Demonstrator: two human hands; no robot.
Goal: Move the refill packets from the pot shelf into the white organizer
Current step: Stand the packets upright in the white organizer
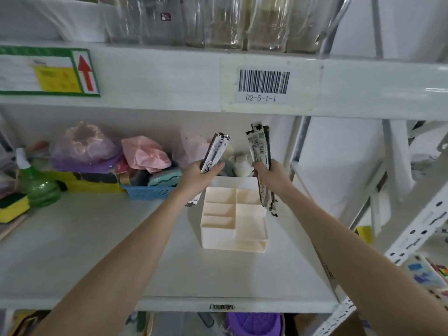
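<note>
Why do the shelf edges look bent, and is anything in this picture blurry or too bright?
Head view: the wide lens bows the shelf beam and tilts the rack post. The glass jars at the top look soft and smeared, while the barcode label stays readable. Light is flat and even, shadows faint. The packets in the left hand and right hand are slightly blurred.

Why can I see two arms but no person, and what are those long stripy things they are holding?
The camera sits on the person's head, looking down, so you see only their arms. There is one picture. The left hand holds some refill packets, and the right hand holds a bigger bunch of packets. Just below them, on a white shelf, stands the white organizer, a box with little compartments, which look empty. Further left lie a blue basket, a green spray bottle and a yellow sponge.
</note>
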